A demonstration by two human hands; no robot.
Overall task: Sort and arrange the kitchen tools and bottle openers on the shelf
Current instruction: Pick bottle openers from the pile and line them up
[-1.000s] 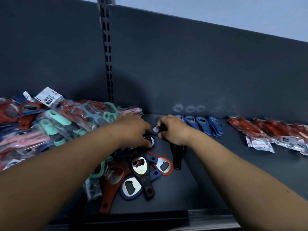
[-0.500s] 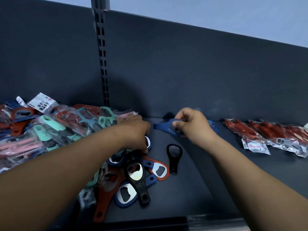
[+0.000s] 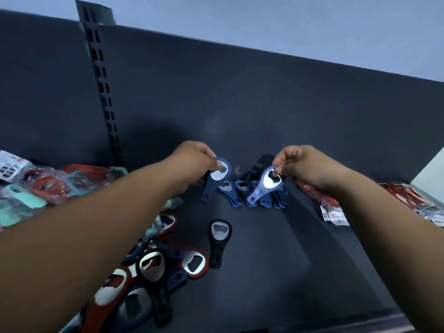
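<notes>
Left hand [image 3: 192,164] pinches one dark blue opener [image 3: 217,175] by round head, fingers curled. Right hand [image 3: 305,167] pinches one lighter blue opener [image 3: 268,186] same way. Both held behind one black opener [image 3: 219,239], which lies flat on shelf [image 3: 288,260]. Plastic handles, shiny metal plates. Blue row [image 3: 237,192] behind black opener, count unclear. Mixed pile [image 3: 153,267] left of it.

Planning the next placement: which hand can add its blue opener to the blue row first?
Probably the right hand: its opener hangs over the blue row; the left hand holds another opener beside it.
</notes>
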